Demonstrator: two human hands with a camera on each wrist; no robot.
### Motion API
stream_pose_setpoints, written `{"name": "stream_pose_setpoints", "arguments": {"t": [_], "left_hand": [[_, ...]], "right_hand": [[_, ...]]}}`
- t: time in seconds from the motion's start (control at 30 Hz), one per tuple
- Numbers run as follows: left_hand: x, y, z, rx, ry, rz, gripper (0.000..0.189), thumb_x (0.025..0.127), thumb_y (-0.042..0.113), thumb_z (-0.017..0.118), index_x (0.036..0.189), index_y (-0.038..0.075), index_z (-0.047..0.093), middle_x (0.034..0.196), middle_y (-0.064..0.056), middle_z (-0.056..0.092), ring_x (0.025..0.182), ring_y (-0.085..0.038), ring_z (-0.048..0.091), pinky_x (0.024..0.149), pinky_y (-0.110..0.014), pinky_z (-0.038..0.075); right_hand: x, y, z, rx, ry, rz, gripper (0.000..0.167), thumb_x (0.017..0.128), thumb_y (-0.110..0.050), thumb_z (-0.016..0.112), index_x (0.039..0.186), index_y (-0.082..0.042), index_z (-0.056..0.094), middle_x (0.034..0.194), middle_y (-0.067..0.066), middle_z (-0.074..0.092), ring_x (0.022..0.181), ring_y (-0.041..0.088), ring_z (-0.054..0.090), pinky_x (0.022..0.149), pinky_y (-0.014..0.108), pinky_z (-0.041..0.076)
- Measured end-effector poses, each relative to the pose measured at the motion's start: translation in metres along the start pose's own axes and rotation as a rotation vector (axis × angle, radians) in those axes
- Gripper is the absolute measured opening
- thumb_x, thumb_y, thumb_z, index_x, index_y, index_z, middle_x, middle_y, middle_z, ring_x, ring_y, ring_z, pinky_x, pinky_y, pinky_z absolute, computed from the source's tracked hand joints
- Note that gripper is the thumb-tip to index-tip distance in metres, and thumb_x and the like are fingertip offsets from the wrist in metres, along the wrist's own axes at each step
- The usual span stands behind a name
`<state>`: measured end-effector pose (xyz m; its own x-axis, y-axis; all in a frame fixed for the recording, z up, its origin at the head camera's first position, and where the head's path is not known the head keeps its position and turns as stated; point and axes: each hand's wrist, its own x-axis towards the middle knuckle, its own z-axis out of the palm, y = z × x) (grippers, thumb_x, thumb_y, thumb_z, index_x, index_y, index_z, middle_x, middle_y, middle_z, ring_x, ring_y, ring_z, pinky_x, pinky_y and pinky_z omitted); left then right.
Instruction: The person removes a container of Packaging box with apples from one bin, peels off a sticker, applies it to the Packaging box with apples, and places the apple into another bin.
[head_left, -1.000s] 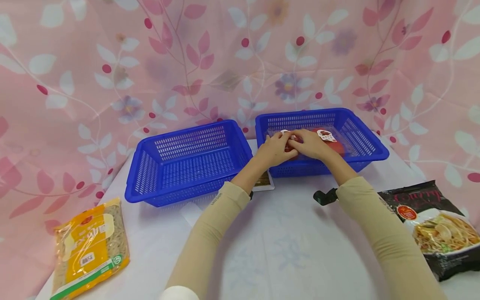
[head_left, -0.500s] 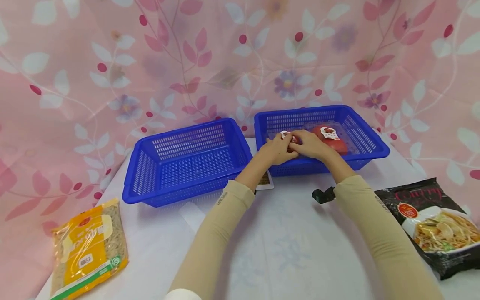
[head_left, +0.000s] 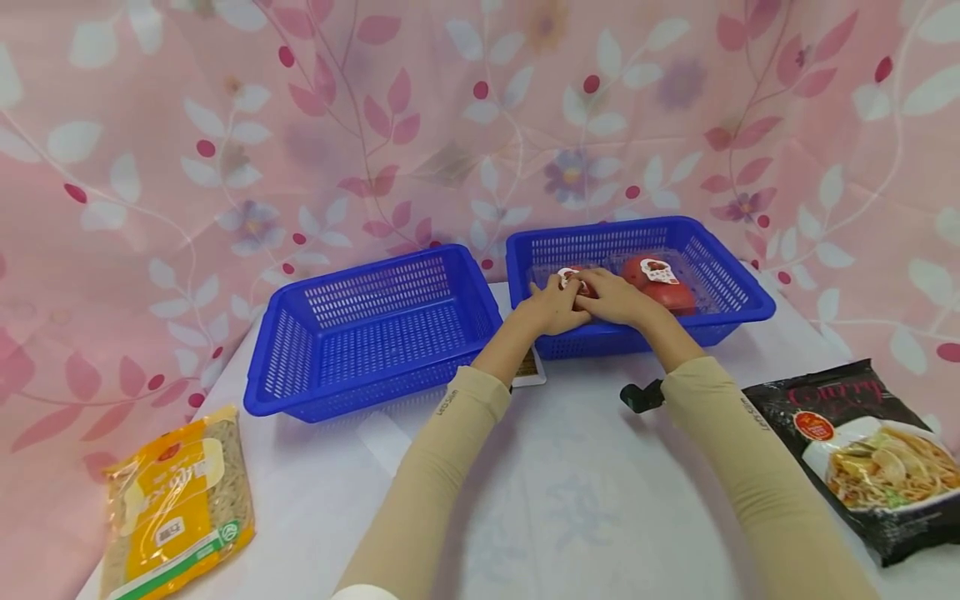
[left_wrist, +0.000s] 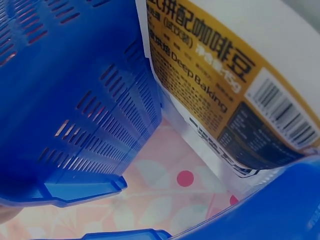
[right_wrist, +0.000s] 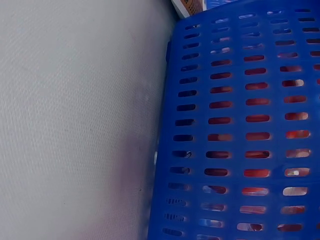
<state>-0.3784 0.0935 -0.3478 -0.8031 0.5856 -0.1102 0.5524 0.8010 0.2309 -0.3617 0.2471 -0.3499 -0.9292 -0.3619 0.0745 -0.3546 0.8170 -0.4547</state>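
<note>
In the head view, my left hand (head_left: pixel 551 308) and right hand (head_left: pixel 615 298) meet over the near side of the right blue basket (head_left: pixel 723 317). Between them they grip a clear pack of red tomatoes (head_left: pixel 567 274) with a white label, partly hidden by the fingers. Beside it inside the same basket lies a second tomato pack (head_left: pixel 663 287), untouched. The right wrist view shows red through the slots of the basket wall (right_wrist: pixel 237 112); no hand appears there. A white and gold coffee bean bag (left_wrist: pixel 200 75) stands between the baskets in the left wrist view.
At the left stands another blue basket (head_left: pixel 375 379) with nothing in it. A yellow bag of dried noodles (head_left: pixel 176 500) lies near the table's left edge. At the right is a black curry noodle packet (head_left: pixel 877 458). A pink floral curtain (head_left: pixel 420 100) hangs behind.
The hands stay at the tomato pack, with slight finger movement. More of the second pack and its label shows beside the right hand. The view has shifted slightly.
</note>
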Motion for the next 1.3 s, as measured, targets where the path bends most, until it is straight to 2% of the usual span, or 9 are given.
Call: {"name": "stream_pose_setpoints", "arguments": {"t": [0.17, 0.4, 0.53, 0.63, 0.8, 0.97, 1.07, 1.23, 1.3], "left_hand": [[-0.002, -0.001, 0.002, 0.003, -0.010, -0.028, 0.063, 0.092, 0.051, 0.037, 0.146, 0.024, 0.020, 0.149, -0.016, 0.013, 0.128, -0.054, 0.013, 0.102, -0.058, 0.021], [-0.005, -0.001, 0.005, 0.006, -0.016, -0.075, 0.065, 0.092, 0.056, 0.034, 0.148, 0.030, 0.014, 0.152, -0.010, 0.009, 0.131, -0.050, 0.009, 0.104, -0.055, 0.020], [-0.006, -0.001, 0.007, 0.012, 0.009, -0.061, 0.064, 0.093, 0.052, 0.035, 0.148, 0.027, 0.014, 0.152, -0.011, 0.011, 0.134, -0.045, 0.006, 0.107, -0.051, 0.015], [-0.006, 0.000, 0.008, 0.010, 0.031, -0.052, 0.064, 0.093, 0.049, 0.036, 0.148, 0.024, 0.014, 0.152, -0.010, 0.012, 0.136, -0.040, 0.006, 0.107, -0.049, 0.018], [-0.010, 0.002, 0.008, -0.008, 0.108, -0.046, 0.064, 0.093, 0.043, 0.041, 0.147, 0.018, 0.017, 0.150, -0.011, 0.018, 0.138, -0.031, 0.008, 0.104, -0.048, 0.027], [-0.015, 0.002, 0.008, 0.045, 0.239, -0.050, 0.054, 0.095, 0.028, 0.038, 0.143, 0.009, 0.025, 0.147, -0.012, 0.026, 0.138, -0.025, 0.013, 0.106, -0.039, 0.025], [-0.019, 0.002, 0.008, 0.074, 0.311, -0.059, 0.050, 0.095, 0.025, 0.038, 0.141, 0.006, 0.029, 0.145, -0.013, 0.030, 0.137, -0.026, 0.017, 0.107, -0.037, 0.024], [-0.026, 0.001, 0.010, 0.064, 0.364, -0.055, 0.050, 0.095, 0.026, 0.040, 0.140, 0.005, 0.033, 0.144, -0.016, 0.031, 0.136, -0.028, 0.021, 0.107, -0.038, 0.023], [-0.030, -0.001, 0.011, 0.087, 0.375, -0.031, 0.050, 0.094, 0.026, 0.041, 0.139, 0.005, 0.034, 0.141, -0.017, 0.035, 0.133, -0.028, 0.028, 0.106, -0.038, 0.025]], "right_hand": [[0.000, -0.002, 0.001, -0.007, -0.014, 0.005, 0.055, 0.094, -0.035, 0.044, 0.138, -0.003, 0.037, 0.140, 0.025, 0.030, 0.125, 0.044, 0.032, 0.099, 0.060, 0.025], [0.001, -0.003, 0.004, -0.045, 0.011, -0.016, 0.052, 0.093, -0.032, 0.045, 0.134, -0.001, 0.041, 0.138, 0.026, 0.035, 0.128, 0.043, 0.027, 0.103, 0.058, 0.016], [0.001, -0.003, 0.007, -0.066, 0.024, -0.024, 0.050, 0.093, -0.031, 0.043, 0.133, -0.001, 0.043, 0.137, 0.026, 0.037, 0.129, 0.043, 0.024, 0.104, 0.058, 0.009], [0.000, -0.004, 0.007, -0.070, 0.024, -0.004, 0.051, 0.093, -0.032, 0.042, 0.135, -0.002, 0.041, 0.138, 0.026, 0.034, 0.129, 0.044, 0.023, 0.103, 0.059, 0.011], [-0.001, -0.003, 0.007, -0.064, 0.054, -0.003, 0.056, 0.092, -0.032, 0.045, 0.139, -0.002, 0.035, 0.138, 0.027, 0.035, 0.128, 0.044, 0.025, 0.103, 0.058, 0.013], [-0.003, -0.003, 0.005, -0.085, 0.114, -0.055, 0.054, 0.088, -0.021, 0.054, 0.135, 0.002, 0.039, 0.133, 0.028, 0.040, 0.124, 0.044, 0.032, 0.102, 0.057, 0.017], [-0.003, -0.004, 0.004, -0.106, 0.172, -0.095, 0.049, 0.085, -0.014, 0.056, 0.130, 0.004, 0.045, 0.130, 0.028, 0.043, 0.121, 0.044, 0.033, 0.101, 0.057, 0.019], [-0.004, -0.003, 0.003, -0.129, 0.275, -0.141, 0.045, 0.082, -0.008, 0.057, 0.123, 0.008, 0.050, 0.125, 0.030, 0.047, 0.119, 0.045, 0.035, 0.101, 0.055, 0.018], [-0.005, -0.003, 0.003, -0.135, 0.312, -0.148, 0.044, 0.081, -0.007, 0.058, 0.122, 0.009, 0.051, 0.124, 0.030, 0.048, 0.118, 0.045, 0.035, 0.101, 0.054, 0.019]]}}
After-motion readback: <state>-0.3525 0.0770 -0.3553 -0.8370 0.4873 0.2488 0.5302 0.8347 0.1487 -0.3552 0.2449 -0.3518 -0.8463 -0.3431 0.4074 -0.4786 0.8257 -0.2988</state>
